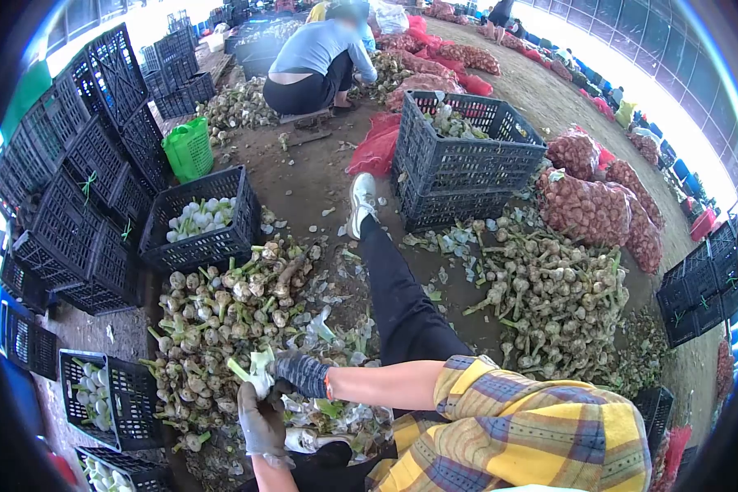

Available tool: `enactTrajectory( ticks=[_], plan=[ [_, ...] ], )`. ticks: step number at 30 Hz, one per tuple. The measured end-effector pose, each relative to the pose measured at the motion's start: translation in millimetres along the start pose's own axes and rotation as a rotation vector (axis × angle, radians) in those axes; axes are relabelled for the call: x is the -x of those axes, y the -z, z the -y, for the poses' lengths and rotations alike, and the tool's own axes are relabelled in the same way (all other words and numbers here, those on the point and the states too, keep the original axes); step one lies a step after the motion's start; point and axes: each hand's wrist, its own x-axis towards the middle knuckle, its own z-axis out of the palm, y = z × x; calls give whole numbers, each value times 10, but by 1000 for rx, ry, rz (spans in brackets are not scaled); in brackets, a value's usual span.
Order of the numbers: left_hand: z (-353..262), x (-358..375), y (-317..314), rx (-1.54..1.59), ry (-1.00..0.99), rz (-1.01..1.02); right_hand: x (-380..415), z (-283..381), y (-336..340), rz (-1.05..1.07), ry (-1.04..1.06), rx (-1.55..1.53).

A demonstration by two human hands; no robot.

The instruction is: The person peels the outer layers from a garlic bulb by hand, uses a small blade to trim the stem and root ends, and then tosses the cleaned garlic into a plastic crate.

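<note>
The left hand (262, 425), in a dull grey-brown glove, is curled around a peeled white bulb with a thick pale-green stalk (260, 373), which is held up in front of the person, above the near right side of a heap of soil-stained, stalked bulbs (195, 365). The right hand (302, 375), in a dark grey striped knitted glove, closes in at the bulb's right side, its fingers bent; whether it also grips a tool cannot be told. The heap lies on the brown earth ground (303, 193), with loose, papery pale skins (324, 324) scattered along its right edge. At its far left edge stands a black slatted plastic crate (209, 250) with smooth white bulbs (202, 218) in it. A second black plastic crate (134, 406), also carrying white bulbs, is near the heap's lower left edge. Across the person's outstretched dark-trousered leg (410, 303), a second heap of stalked bulbs (558, 299) lies on the ground, just below the near edge of two stacked black plastic crates (459, 176).
</note>
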Motion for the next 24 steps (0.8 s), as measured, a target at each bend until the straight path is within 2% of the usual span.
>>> enactTrajectory(
  ticks=[2, 6, 10, 11, 12, 14, 16, 18, 19, 20, 22, 23, 24],
  plan=[
    [32, -40, 64, 127, 91, -10, -58, -117, 13, -28, 145, 180],
    [-58, 118, -157, -199, -19, -76, -42, -42, -60, -172, 221, 457],
    [13, 9, -85, -157, -91, -130, -14, -158, -196, -95, 269, -16],
    [-14, -2, -90, -105, -83, -151, -32, -157, -143, -132, 374, 116],
    [-39, -5, -83, -50, -87, -131, 142, 91, -141, -37, 12, -408],
    [-92, -22, -28, 62, -95, -89, 23, -117, -64, -36, -64, -495],
    [-121, -29, 14, 141, -116, -44, -8, -177, 0, -224, 452, -60],
    [-128, -23, 37, 171, -135, -60, 1, -71, 57, -144, -268, -1040],
    [-154, 0, 8, 175, -134, -78, 36, 89, 122, -172, -325, -1177],
    [-204, 35, -57, 179, -132, -97, 33, 120, 189, -256, -317, -1077],
    [-271, 113, -132, 183, -128, -142, 71, -43, 391, -64, -24, -503],
    [-213, 18, 108, 133, -102, -10, 293, 474, 422, -80, -259, 205],
    [-175, 30, -18, 118, -187, -33, 143, 167, 513, -2, -63, 504]
  ],
)
